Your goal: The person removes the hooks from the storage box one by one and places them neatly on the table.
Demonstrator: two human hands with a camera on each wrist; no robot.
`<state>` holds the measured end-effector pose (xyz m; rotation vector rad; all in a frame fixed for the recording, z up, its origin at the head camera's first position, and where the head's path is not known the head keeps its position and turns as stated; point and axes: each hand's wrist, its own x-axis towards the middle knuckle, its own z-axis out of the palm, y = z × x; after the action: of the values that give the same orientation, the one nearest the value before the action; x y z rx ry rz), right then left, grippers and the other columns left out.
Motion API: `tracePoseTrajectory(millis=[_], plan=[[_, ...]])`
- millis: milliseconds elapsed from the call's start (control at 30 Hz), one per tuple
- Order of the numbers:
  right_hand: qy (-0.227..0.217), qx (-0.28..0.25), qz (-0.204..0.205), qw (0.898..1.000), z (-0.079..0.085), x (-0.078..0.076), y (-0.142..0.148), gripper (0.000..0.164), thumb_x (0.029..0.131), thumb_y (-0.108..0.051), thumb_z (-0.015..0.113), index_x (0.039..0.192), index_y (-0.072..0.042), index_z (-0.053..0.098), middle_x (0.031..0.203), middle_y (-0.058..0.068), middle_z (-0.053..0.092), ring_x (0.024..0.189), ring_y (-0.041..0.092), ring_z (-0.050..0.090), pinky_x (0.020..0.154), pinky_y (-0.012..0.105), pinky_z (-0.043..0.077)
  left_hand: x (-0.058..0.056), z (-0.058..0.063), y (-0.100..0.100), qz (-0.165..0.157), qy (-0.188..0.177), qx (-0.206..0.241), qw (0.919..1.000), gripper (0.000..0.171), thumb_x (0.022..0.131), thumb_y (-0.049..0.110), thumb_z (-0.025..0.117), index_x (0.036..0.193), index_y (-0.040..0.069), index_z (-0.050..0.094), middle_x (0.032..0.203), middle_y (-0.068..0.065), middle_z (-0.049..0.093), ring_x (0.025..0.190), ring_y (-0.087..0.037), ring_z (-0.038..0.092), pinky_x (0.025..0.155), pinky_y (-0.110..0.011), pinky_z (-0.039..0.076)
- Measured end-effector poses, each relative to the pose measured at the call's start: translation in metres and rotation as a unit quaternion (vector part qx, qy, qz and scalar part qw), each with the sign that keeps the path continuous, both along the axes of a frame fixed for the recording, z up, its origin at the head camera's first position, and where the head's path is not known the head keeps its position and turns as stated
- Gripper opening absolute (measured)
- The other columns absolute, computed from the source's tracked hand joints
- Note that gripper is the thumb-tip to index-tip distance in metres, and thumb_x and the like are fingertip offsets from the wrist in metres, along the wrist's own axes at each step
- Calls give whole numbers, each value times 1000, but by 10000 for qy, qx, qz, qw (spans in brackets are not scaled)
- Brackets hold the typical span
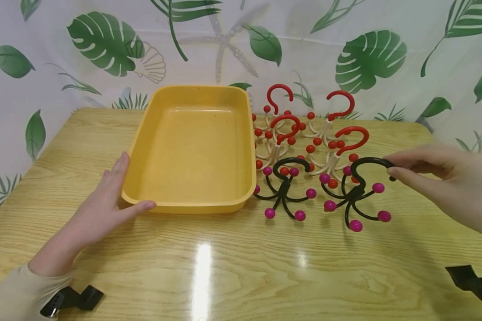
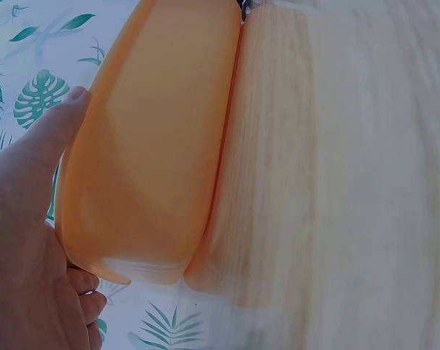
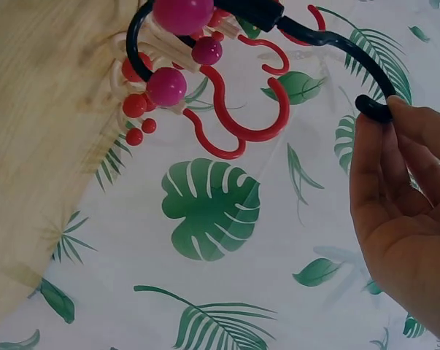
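Observation:
A yellow plastic tray (image 1: pixel 190 207) stands on the table, its inside bare. My left hand (image 1: pixel 102 203) rests against its near left corner, fingers along the left side and thumb at the front rim. In the left wrist view the thumb touches the tray's wall (image 2: pixel 147 146). Between thumb and fingers, my right hand (image 1: pixel 446 183) pinches the hook end of a black multi-arm hook rack (image 1: pixel 354 192) with magenta ball tips. It hangs tilted; whether its lower tips touch the table I cannot tell. A matching black rack (image 1: pixel 283 189) stands to its left, beside the tray.
Behind the black racks stand several cream racks with red hooks and red ball tips, such as the front right one (image 1: pixel 353 138). They crowd the tray's right side. A leaf-patterned cloth (image 1: pixel 297 35) hangs behind the wooden table (image 1: pixel 245 272).

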<state>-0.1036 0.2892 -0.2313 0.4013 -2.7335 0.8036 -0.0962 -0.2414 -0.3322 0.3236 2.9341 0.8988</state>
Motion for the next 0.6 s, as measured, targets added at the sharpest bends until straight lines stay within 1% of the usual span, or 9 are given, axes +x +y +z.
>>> tracePoseTrajectory(millis=[33,100,200,267,333,400,533,600], plan=[[-2,34,-5,10000,-1,0,0,23,83,5,70,104,-3,72,89,-30,58,76,-18,55,67,-1,40,0,0,0,0,-4,1,10000,108,86,52,64,151,15,-14,157,-2,-15,143,-33,-9,114,-51,-3],[-34,121,-28,9999,-3,-1,1,22,83,4,71,103,-3,73,90,-21,62,74,-18,54,64,0,40,-1,0,0,3,1,-1,10000,108,86,52,64,151,15,-14,157,-2,-14,143,-33,-9,114,-50,-3],[-147,245,-84,9996,-5,-2,1,20,84,1,71,104,-4,73,94,-2,68,72,-16,54,59,3,41,-1,0,0,3,8,-4,10000,108,86,52,64,151,15,-14,157,-2,-14,143,-32,-9,115,-49,-3],[-220,267,-93,9994,-7,-2,1,20,85,-1,71,104,-4,73,95,9,68,71,-13,55,57,5,42,-1,0,0,4,3,-2,10000,108,86,52,64,151,15,-14,157,-2,-14,143,-32,-9,115,-49,-3],[-256,241,-74,9994,-9,-3,0,21,85,0,70,105,-4,73,96,9,68,70,-10,55,57,6,43,0,0,1,-2,-5,6,10000,108,86,52,64,151,15,-14,158,-2,-14,143,-32,-8,115,-50,-3],[-261,205,-54,9994,-11,-4,0,20,85,0,70,104,-4,73,95,5,67,70,-8,56,56,7,44,0,1,1,-5,-10,12,10000,108,86,52,64,151,15,-14,158,-3,-14,143,-33,-8,115,-50,-3],[-215,125,-28,9997,-16,-5,0,20,84,0,71,103,-4,73,91,-13,64,70,-8,57,57,7,45,0,1,1,-13,-12,18,10000,108,86,52,64,151,14,-14,158,-4,-13,143,-32,-8,115,-50,-3],[-193,114,-18,9997,-18,-5,0,20,84,1,71,103,-5,73,92,-10,65,70,-8,57,57,7,45,0,1,1,-15,-10,23,10000,108,86,51,65,151,14,-14,158,-4,-14,143,-32,-9,115,-50,-3]])
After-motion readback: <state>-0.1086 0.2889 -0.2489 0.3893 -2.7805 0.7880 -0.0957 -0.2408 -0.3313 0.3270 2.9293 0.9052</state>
